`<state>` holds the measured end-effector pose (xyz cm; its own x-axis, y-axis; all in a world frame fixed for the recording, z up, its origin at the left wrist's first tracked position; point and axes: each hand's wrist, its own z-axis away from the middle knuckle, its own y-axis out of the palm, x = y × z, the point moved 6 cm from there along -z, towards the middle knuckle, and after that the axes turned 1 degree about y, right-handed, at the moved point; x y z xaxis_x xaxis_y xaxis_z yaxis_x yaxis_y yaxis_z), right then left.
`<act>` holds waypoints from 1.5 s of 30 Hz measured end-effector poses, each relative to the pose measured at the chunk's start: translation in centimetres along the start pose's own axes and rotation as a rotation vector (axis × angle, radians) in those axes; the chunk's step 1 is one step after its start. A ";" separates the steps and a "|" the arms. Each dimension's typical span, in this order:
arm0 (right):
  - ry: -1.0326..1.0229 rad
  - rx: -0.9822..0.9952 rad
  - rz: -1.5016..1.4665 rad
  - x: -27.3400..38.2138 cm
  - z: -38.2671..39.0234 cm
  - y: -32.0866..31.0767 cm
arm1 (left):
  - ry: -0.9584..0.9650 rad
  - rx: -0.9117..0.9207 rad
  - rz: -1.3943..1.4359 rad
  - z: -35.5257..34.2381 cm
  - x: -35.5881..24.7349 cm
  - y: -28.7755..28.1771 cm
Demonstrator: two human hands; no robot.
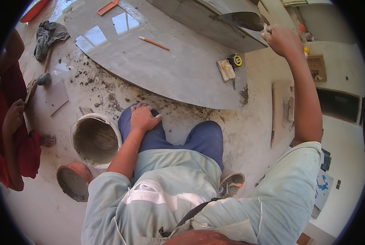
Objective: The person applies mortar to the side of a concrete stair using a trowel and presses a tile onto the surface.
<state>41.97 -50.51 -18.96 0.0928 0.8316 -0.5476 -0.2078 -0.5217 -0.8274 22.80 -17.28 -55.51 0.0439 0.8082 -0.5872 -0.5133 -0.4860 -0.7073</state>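
My right hand [278,40] is raised at the upper right, closed round the handle of a metal trowel [243,20], whose blade is against or very near the upright grey tiled face [199,14]. My left hand [143,119] rests on my left knee with its fingers apart, holding nothing. Below the upright face lies a curved grey slab [158,73] bearing a pencil [154,43], a tape measure [235,60], a pale block [226,70] and an orange tool [107,7].
Another person [9,139] in red stands at the left. Near my left side are a white bucket [78,149] and an orange bucket [64,179]; another container [233,179] is at my right. A mallet [44,79], grey cloth [48,34] and mortar crumbs lie beside the slab.
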 end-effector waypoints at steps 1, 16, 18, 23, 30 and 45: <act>-0.003 0.001 0.008 -0.1 -0.3 0.0 | 0.002 -0.006 0.001 0.0 0.0 0.0; 0.021 -0.001 0.266 -4.3 -1.5 1.4 | 0.004 -0.003 0.013 -0.1 0.1 0.1; -0.044 -0.066 0.260 -2.8 -1.1 0.1 | 0.011 -0.015 0.016 0.0 0.0 0.2; -0.179 -0.084 0.245 2.4 -3.3 -2.9 | 0.014 -0.015 0.021 -0.1 0.2 -0.1; -0.150 0.031 0.235 4.2 -3.7 -3.3 | 0.002 -0.030 0.036 0.1 0.2 -0.4; -0.084 -0.049 0.291 -2.5 -1.5 1.4 | 0.022 -0.036 0.021 -0.1 0.3 0.1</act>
<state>42.89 -53.57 -18.92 -0.0448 0.6578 -0.7518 -0.1665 -0.7470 -0.6437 22.81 -17.14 -55.81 0.0523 0.7906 -0.6101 -0.4828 -0.5148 -0.7085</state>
